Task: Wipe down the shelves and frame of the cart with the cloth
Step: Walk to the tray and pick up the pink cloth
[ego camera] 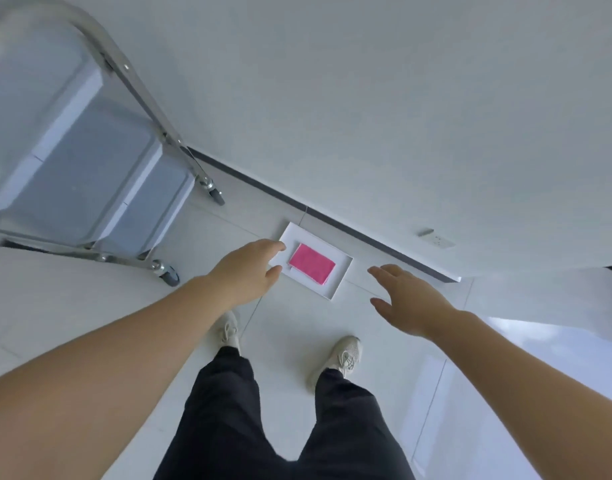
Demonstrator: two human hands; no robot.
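Note:
A folded pink cloth (311,263) lies in a shallow white tray (339,280) on the floor by the wall. A metal cart (89,161) with grey shelves and castor wheels stands at the left. My left hand (249,268) is stretched out above the tray's left edge, fingers straight, holding nothing. My right hand (408,296) hovers to the right of the tray, fingers spread and empty. Neither hand touches the cloth.
A white wall with a dark skirting strip (332,220) runs diagonally behind the tray. A wall socket (436,239) sits low at the right. My feet in pale shoes (342,355) stand on white floor tiles just in front of the tray.

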